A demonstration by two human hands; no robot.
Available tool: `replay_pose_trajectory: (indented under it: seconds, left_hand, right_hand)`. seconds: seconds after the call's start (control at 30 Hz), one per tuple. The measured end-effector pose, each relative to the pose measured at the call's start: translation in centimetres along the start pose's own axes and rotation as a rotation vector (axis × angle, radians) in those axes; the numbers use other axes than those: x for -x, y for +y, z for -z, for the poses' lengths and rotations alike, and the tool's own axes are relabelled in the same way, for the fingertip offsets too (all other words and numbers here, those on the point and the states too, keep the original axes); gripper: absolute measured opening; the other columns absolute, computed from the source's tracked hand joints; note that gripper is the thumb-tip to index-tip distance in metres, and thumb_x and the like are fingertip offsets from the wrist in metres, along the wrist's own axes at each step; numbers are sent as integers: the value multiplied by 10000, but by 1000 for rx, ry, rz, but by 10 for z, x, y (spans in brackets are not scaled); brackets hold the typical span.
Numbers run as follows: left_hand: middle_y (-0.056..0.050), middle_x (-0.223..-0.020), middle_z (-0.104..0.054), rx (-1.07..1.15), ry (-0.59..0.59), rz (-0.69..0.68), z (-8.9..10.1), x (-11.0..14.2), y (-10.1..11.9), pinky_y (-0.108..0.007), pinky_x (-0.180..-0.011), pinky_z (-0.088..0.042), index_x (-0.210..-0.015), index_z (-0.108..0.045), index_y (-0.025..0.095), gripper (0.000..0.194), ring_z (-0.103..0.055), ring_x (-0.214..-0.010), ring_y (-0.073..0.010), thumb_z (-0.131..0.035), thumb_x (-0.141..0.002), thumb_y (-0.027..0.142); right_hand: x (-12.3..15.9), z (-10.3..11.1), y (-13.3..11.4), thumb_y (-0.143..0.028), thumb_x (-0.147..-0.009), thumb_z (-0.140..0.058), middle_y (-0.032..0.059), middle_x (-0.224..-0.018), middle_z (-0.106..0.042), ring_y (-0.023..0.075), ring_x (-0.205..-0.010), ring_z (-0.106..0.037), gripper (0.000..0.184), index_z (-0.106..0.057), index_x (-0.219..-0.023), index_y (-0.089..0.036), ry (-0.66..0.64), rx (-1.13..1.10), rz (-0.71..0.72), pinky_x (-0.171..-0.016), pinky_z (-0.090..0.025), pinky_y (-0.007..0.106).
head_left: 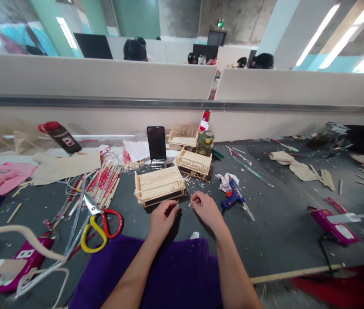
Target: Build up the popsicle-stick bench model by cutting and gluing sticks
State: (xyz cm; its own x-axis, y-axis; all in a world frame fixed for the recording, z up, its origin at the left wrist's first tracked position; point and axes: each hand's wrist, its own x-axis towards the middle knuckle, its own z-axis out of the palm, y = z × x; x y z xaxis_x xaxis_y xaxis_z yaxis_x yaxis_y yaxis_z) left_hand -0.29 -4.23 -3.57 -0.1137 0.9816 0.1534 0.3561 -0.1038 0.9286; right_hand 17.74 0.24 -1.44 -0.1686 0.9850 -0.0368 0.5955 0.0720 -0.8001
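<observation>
My left hand [163,219] is closed in a pinch at the front right corner of a stick-built model [159,184], a low platform of thin wooden sticks with railings. What its fingertips hold, if anything, is too small to make out. Across a small gap, my right hand [206,209] pinches a short bit of wooden stick [190,204] just above the dark table. A smaller stick model [194,162] sits beyond the hands, with another stick model [183,136] behind it. To the right of my right hand lies a blue glue gun [234,196] with a clear glue stick in it.
Scissors [102,225] with red and yellow handles lie left, beside bundled sticks [104,184]. A phone [156,143] stands upright behind the models, near a green bottle [205,143]. Purple power strips [336,226] with cables flank the workspace. A white partition [104,81] closes the back.
</observation>
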Motion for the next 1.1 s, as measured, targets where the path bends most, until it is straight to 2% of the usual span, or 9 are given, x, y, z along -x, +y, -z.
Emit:
replay_pose_trajectory:
  seconds: [0.1,0.17,0.27,0.47,0.7,0.83,1.0,1.1]
  left_hand:
    - [-45,-769,-698,223,-61,170,1,0,5,-253,-538,-492,-974,-715,170,298,-638,-670,-172,-656,-798,403]
    - [-32,-711,-678,381,-105,273,1,0,8,-232,-468,-467,-1001,-707,154,368,-615,-600,-155,-700,-758,429]
    - [-35,-748,-686,540,-131,327,3,0,10,-228,-477,-486,-1013,-689,143,416,-619,-609,-142,-750,-714,426]
    - [-38,-716,-685,659,-173,381,4,-1,8,-225,-498,-511,-1005,-641,120,416,-656,-624,-149,-775,-710,380]
    - [-73,-812,-703,698,-185,420,4,-1,10,-254,-532,-548,-992,-636,116,444,-702,-717,-195,-811,-669,365]
    - [-50,-801,-686,682,-169,418,4,-1,7,-246,-536,-542,-999,-636,125,460,-693,-689,-175,-828,-648,352]
    - [4,-710,-642,581,-151,344,-1,-2,3,-222,-481,-499,-945,-617,151,401,-661,-606,-148,-781,-682,406]
    - [11,-716,-630,476,-147,274,-6,-1,3,-209,-437,-457,-1038,-607,174,396,-653,-585,-153,-722,-740,407]
  right_hand:
    - [-1,-5,-4,-247,-777,-575,-32,-623,-597,137,-569,-607,72,-604,-810,-191,-80,-315,-14,-556,-444,236]
    - [0,-10,-10,-292,-756,-611,-32,-617,-605,127,-533,-601,130,-615,-817,-177,-125,-479,-31,-490,-423,213]
    - [1,-18,-18,-329,-730,-656,-30,-593,-605,103,-496,-554,173,-646,-784,-165,-156,-583,-36,-423,-357,182]
    - [3,-26,-22,-366,-680,-726,-28,-573,-592,82,-489,-487,241,-672,-760,-145,-168,-675,-114,-402,-293,170]
    - [2,-27,-19,-426,-666,-746,-43,-541,-576,69,-433,-443,307,-652,-767,-152,-170,-719,-128,-386,-271,171]
    - [1,-27,-18,-432,-671,-742,-35,-556,-590,73,-440,-468,307,-651,-764,-154,-167,-724,-130,-369,-277,161]
    - [1,-24,-16,-427,-666,-743,-6,-606,-641,78,-462,-513,302,-656,-748,-150,-143,-743,-138,-355,-301,150]
    - [0,-21,-15,-420,-658,-742,2,-604,-646,74,-450,-506,297,-649,-728,-147,-102,-751,-139,-347,-303,148]
